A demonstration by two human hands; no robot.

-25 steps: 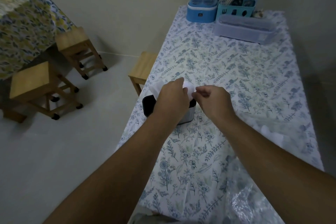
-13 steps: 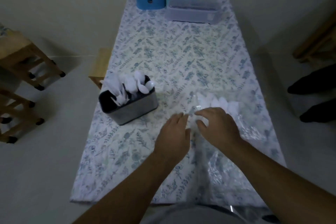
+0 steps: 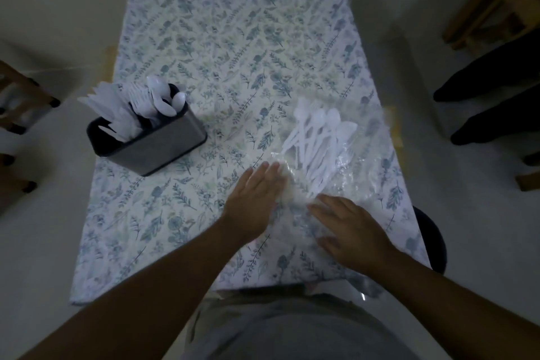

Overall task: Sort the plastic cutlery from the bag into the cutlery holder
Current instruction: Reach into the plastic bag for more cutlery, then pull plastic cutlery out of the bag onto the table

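Both hands, left hand and right hand, are lying flat-fingered on the clear bag at centre right, its remaining plastic cutlery waiting while the cutlery holder at left is sitting well filled.

One view only, riding on my head, tipped steeply down over the near end of the table. Close in: my forearms enter from the bottom corners, torso along the bottom edge, floor down both sides of frame.
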